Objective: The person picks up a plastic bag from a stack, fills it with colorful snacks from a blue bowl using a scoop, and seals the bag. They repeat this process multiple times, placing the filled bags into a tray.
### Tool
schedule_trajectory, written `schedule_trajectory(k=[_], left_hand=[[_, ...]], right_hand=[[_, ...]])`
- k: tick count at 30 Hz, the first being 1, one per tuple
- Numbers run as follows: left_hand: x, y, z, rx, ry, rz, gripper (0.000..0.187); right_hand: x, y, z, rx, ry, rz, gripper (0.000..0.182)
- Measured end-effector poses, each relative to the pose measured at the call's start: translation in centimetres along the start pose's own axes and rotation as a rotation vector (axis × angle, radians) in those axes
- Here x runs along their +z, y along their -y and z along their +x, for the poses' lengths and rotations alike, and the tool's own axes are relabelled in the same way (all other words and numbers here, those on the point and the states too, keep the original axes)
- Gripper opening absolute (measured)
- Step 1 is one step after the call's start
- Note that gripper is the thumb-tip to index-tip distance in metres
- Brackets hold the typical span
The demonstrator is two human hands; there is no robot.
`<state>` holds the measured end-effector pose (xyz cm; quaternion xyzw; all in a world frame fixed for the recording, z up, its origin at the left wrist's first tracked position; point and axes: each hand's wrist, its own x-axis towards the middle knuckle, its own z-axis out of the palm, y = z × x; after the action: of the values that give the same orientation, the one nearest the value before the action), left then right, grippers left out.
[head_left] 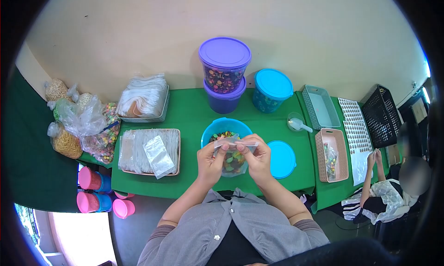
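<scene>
We log the clear bag [235,166] upright at the bowl's 6 o'clock side, colourful pieces inside; their weight likely keeps it hanging straight. Left hand [210,163] and right hand [259,162] pinch its top edge, thumbs and forefingers closed on the film, presumably to control the mouth. From the blue bowl [204,137], we find the blue lid [281,159] at 4 o'clock, scoop [301,125] near 2, bag basket [178,163] near 9, seemingly for easy reach.

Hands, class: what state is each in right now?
Left hand: closed, holding the clear bag by its top edge.
Right hand: closed, holding the same bag.
</scene>
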<state>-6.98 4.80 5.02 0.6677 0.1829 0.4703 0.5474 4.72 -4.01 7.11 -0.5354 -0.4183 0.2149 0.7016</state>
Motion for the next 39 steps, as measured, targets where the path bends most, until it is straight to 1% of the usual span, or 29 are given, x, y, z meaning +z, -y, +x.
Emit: schedule_trajectory(k=[3, 4, 6, 7, 9, 10, 12, 13, 14, 15, 16, 17, 18, 19, 20, 21, 22, 24, 25, 27, 28, 29, 31, 32, 34, 35, 37, 38, 39], left_hand=[[-0.9, -0.7, -0.1, -0.02, 0.042, -0.013, 0.026], [-0.8, -1.1, -0.2, -0.02, 0.042, -0.013, 0.026], [-0.9, -1.7, -0.2, -0.129, 0.059, -0.131, 0.032], [-1.0, -1.5, -0.2, -0.128, 0.061, -0.131, 0.032], [-1.2, -0.8, -0.5, -0.31, 0.138, -0.228, 0.038], [-1.1, -0.5, -0.7, -0.31, 0.14, -0.228, 0.038], [-0.6, 0.0, -0.9, -0.284, 0.103, -0.047, 0.041], [-0.5, 0.3, -0.8, -0.284, 0.11, -0.049, 0.041], [-0.6, 0.5, -0.7, -0.265, 0.02, -0.073, 0.043], [-0.6, 0.7, -0.6, -0.248, -0.064, -0.099, 0.045], [-0.8, 0.7, -0.5, -0.265, -0.095, -0.113, 0.047], [-0.7, 1.0, -0.4, -0.271, -0.073, -0.123, 0.047], [-0.7, 1.5, -0.5, -0.295, -0.056, -0.127, 0.049], [-0.7, 2.1, -0.7, -0.32, -0.042, -0.128, 0.051], [-0.9, 3.6, -1.3, -0.376, 0.044, -0.219, 0.049], [-0.5, 3.5, -1.6, -0.38, 0.058, -0.224, 0.049], [-0.2, 3.2, -1.7, -0.368, 0.058, -0.186, 0.048], [-1.2, 4.3, -2.5, -0.381, 0.077, -0.134, 0.047], [-2.4, 5.5, -2.7, -0.385, 0.086, -0.137, 0.047], [-5.2, 7.8, -3.1, -0.328, -0.103, 0.062, 0.036], [-7.0, 9.0, -3.2, -0.298, -0.19, 0.147, 0.033], [-9.0, 10.1, -3.4, -0.268, -0.279, 0.232, 0.03], [-13.7, 12.2, -4.3, -0.187, -0.355, 0.6, 0.028], [-15.8, 12.9, -4.9, -0.19, -0.357, 0.601, 0.028], [-19.3, 13.8, -6.2, -0.228, -0.34, 1.133, 0.034], [-20.7, 14.4, -6.9, -0.227, -0.342, 1.135, 0.034], [-21.9, 14.9, -7.6, -0.485, -0.303, 1.278, 0.042], [-22.1, 15.5, -8.0, -0.487, -0.307, 1.28, 0.042], [-21.8, 15.3, -8.1, -0.517, -0.279, 1.306, 0.05]], right_hand=[[-0.4, 1.1, -0.2, 0.037, 0.045, 0.048, 0.016], [-0.8, 1.3, -0.1, 0.05, 0.104, 0.019, 0.019], [-1.6, 1.4, 0.0, 0.06, 0.165, -0.009, 0.022], [-2.0, 1.2, -0.1, 0.118, 0.192, -0.009, 0.023], [-2.9, 0.6, -0.3, 0.176, 0.218, -0.01, 0.025], [-3.2, 0.0, -0.5, 0.231, 0.211, 0.037, 0.025], [-3.4, -0.5, -1.0, 0.284, 0.2, 0.083, 0.027], [-3.1, -0.6, -1.3, 0.307, 0.234, 0.132, 0.032], [-2.9, -0.7, -1.8, 0.33, 0.263, 0.18, 0.04], [-2.9, -0.8, -2.5, 0.33, 0.245, 0.175, 0.04], [-2.9, -0.9, -3.4, 0.387, 0.338, 0.192, 0.047], [-3.1, -1.2, -4.4, 0.445, 0.428, 0.209, 0.055], [-3.8, -3.2, -5.3, 0.518, 0.438, 0.25, 0.056], [-4.7, -4.9, -6.1, 0.522, 0.418, 0.246, 0.056], [-5.6, -6.5, -6.9, 0.518, 0.36, 0.235, 0.054], [-6.5, -7.1, -7.2, 0.512, 0.305, 0.224, 0.052], [-7.9, -6.9, -7.0, 0.471, 0.17, 0.159, 0.049], [-14.3, -10.3, -6.6, 0.397, -0.205, 0.115, 0.042], [-16.7, -9.2, -5.3, 0.238, -0.459, 0.004, 0.037], [-26.6, -11.6, -5.1, 0.115, -0.748, -0.371, 0.038], [-31.2, -11.9, -5.8, 0.209, -0.888, -0.506, 0.042], [-35.5, -12.9, -6.3, 0.183, -1.041, -0.566, 0.041], [-44.3, -16.0, -8.5, 0.144, -1.201, -0.91, 0.037], [-47.4, -16.9, -9.4, 0.145, -1.197, -0.911, 0.037], [-51.2, -18.2, -11.0, 0.454, -1.043, -0.619, 0.037], [-52.1, -18.6, -11.4, 0.454, -1.042, -0.616, 0.037], [-52.4, -18.6, -11.2, 0.506, -0.997, -0.97, 0.046], [-52.4, -18.8, -10.7, 0.47, -1.103, -1.005, 0.056], [-52.9, -19.1, -10.1, 0.469, -1.097, -1.002, 0.056]])
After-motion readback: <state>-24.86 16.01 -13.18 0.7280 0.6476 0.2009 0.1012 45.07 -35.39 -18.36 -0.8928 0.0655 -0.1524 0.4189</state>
